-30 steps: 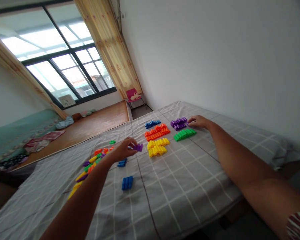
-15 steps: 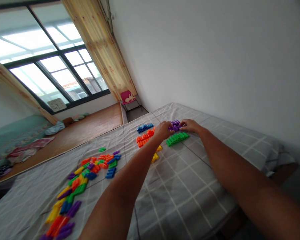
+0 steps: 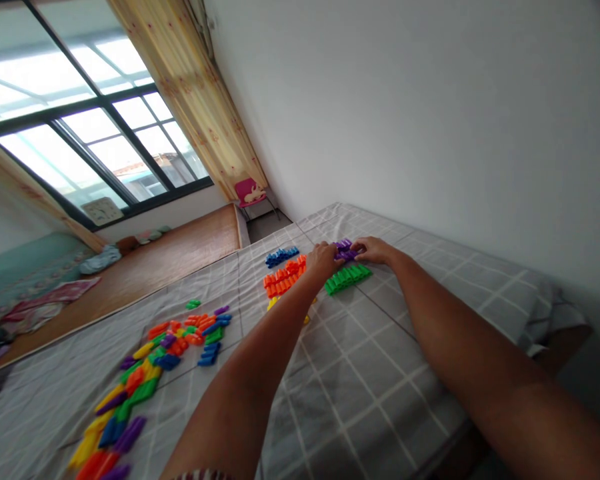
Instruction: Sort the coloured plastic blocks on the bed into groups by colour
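Note:
At the far part of the checked bedspread, small purple plastic pieces [image 3: 345, 251] lie side by side in rows. My left hand [image 3: 324, 259] curls at their left end, its fingertips against them. From the right end, my right hand [image 3: 374, 250] pinches at the same purple pieces with thumb and bent fingers. Just in front of them is a row of green pieces [image 3: 347, 279]. Orange pieces [image 3: 283, 277] stand in rows left of my left hand, with blue pieces [image 3: 281, 257] behind. Yellow pieces [image 3: 272, 303] are partly hidden by my left forearm.
A loose, mixed heap of coloured pieces [image 3: 150, 373] spreads over the left of the grey checked bedspread [image 3: 360, 400]. A white wall [image 3: 430, 133] borders the far right side. Beyond the bed are a pink chair [image 3: 247, 190], a wooden platform [image 3: 195, 240] and a window.
The view has shifted slightly, so everything sits a little further left. Both hands stay at the purple rows, and the gap between them looks much the same.

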A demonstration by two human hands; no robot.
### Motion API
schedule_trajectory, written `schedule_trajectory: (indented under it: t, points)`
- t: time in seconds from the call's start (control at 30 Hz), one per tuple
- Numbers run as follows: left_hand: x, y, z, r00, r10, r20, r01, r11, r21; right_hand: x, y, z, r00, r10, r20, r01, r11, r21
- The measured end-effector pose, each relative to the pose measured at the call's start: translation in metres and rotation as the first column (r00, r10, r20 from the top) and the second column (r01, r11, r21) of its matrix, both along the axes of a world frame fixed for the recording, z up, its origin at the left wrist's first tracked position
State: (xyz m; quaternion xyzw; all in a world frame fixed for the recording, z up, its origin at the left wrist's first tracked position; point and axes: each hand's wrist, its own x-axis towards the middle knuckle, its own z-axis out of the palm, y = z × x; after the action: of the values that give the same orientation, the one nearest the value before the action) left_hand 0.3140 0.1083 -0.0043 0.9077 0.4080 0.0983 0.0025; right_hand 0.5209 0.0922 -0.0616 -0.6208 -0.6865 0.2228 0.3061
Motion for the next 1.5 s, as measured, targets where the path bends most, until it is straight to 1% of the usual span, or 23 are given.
schedule_trajectory:
  t: [0.13, 0.23, 0.33, 0.4, 0.47, 0.53, 0.6, 0.67, 0.73, 0.83, 0.9, 0.93, 1.0, 1.1, 1.17, 1.23, 1.27, 1.3, 1.33, 1.37, 1.4, 1.47, 1.5]
  points:
    - [0.000, 0.001, -0.001, 1.000, 0.012, 0.014, -0.012, 1.000, -0.010, -0.003, -0.001, -0.002, 0.996, -0.079, 0.049, 0.078, 0.996, 0.033]
    - [-0.007, -0.001, 0.005, 0.999, 0.004, 0.051, -0.004, 1.000, 0.001, -0.003, -0.001, -0.002, 0.987, -0.143, 0.076, 0.138, 0.988, 0.068]
    - [-0.028, -0.008, 0.019, 0.992, -0.015, 0.125, 0.011, 1.000, 0.026, -0.002, -0.002, -0.001, 0.977, -0.196, 0.081, 0.188, 0.977, 0.100]
    - [-0.056, -0.015, 0.030, 0.985, -0.015, 0.170, 0.007, 0.999, 0.045, -0.001, -0.004, 0.000, 0.970, -0.225, 0.098, 0.212, 0.969, 0.127]
    - [-0.095, -0.024, 0.040, 0.980, 0.005, 0.200, -0.018, 0.998, 0.065, -0.002, -0.007, 0.002, 0.959, -0.256, 0.125, 0.233, 0.957, 0.173]
    - [-0.147, -0.034, 0.046, 0.976, 0.044, 0.215, -0.064, 0.994, 0.087, -0.003, -0.010, 0.003, 0.945, -0.296, 0.140, 0.262, 0.939, 0.221]
    - [-0.208, -0.043, 0.048, 0.969, 0.120, 0.215, -0.142, 0.986, 0.089, -0.006, -0.013, 0.005, 0.929, -0.345, 0.135, 0.305, 0.919, 0.250]
    - [-0.276, -0.053, 0.047, 0.942, 0.265, 0.206, -0.279, 0.959, 0.045, -0.010, -0.015, 0.007, 0.916, -0.382, 0.122, 0.338, 0.900, 0.276]
    - [-0.345, -0.068, 0.043, 0.881, 0.429, 0.201, -0.434, 0.901, -0.023, -0.015, -0.019, 0.008, 0.919, -0.385, 0.089, 0.340, 0.885, 0.317]
    - [-0.438, -0.098, 0.036, 0.777, 0.591, 0.215, -0.575, 0.806, -0.140, -0.026, -0.029, 0.011, 0.941, -0.337, 0.042, 0.290, 0.861, 0.419]
    - [-0.485, -0.122, 0.031, 0.715, 0.663, 0.223, -0.639, 0.749, -0.177, -0.035, -0.037, 0.015, 0.942, -0.333, 0.029, 0.278, 0.829, 0.484]
    - [-0.504, -0.133, 0.029, 0.689, 0.691, 0.218, -0.665, 0.723, -0.189, -0.040, -0.040, 0.019, 0.939, -0.343, 0.028, 0.282, 0.813, 0.510]
    - [-0.531, -0.150, 0.024, 0.656, 0.732, 0.185, -0.698, 0.681, -0.223, -0.054, -0.045, 0.028, 0.938, -0.346, 0.029, 0.275, 0.791, 0.547]
    - [-0.550, -0.162, 0.016, 0.656, 0.748, 0.101, -0.699, 0.652, -0.293, -0.091, -0.053, 0.047, 0.956, -0.291, 0.015, 0.226, 0.774, 0.591]
    - [-0.552, -0.161, 0.010, 0.681, 0.728, 0.079, -0.682, 0.670, -0.293, -0.127, -0.058, 0.060, 0.979, -0.200, 0.037, 0.143, 0.806, 0.575]
    - [-0.547, -0.153, 0.005, 0.718, 0.692, 0.076, -0.656, 0.709, -0.261, -0.171, -0.064, 0.069, 0.993, -0.054, 0.102, -0.005, 0.862, 0.507]
    - [-0.543, -0.148, 0.001, 0.732, 0.677, 0.074, -0.645, 0.724, -0.243, -0.195, -0.068, 0.071, 0.991, 0.026, 0.133, -0.086, 0.878, 0.471]
    - [-0.538, -0.143, -0.002, 0.744, 0.665, 0.068, -0.637, 0.737, -0.226, -0.221, -0.071, 0.072, 0.978, 0.123, 0.166, -0.184, 0.886, 0.425]
    - [-0.532, -0.137, -0.006, 0.754, 0.654, 0.060, -0.631, 0.747, -0.209, -0.248, -0.076, 0.072, 0.952, 0.243, 0.186, -0.298, 0.875, 0.381]
    - [-0.526, -0.130, -0.009, 0.765, 0.642, 0.053, -0.623, 0.759, -0.188, -0.275, -0.081, 0.070, 0.908, 0.371, 0.193, -0.417, 0.841, 0.345]
    - [-0.519, -0.125, -0.013, 0.777, 0.627, 0.052, -0.614, 0.773, -0.160, -0.303, -0.086, 0.068, 0.848, 0.483, 0.216, -0.529, 0.792, 0.306]
    - [-0.507, -0.115, -0.019, 0.803, 0.591, 0.076, -0.583, 0.806, -0.098, -0.356, -0.097, 0.061, 0.719, 0.647, 0.254, -0.695, 0.671, 0.258]
    - [-0.502, -0.112, -0.021, 0.818, 0.566, 0.097, -0.561, 0.824, -0.081, -0.381, -0.103, 0.057, 0.652, 0.707, 0.275, -0.758, 0.606, 0.240]
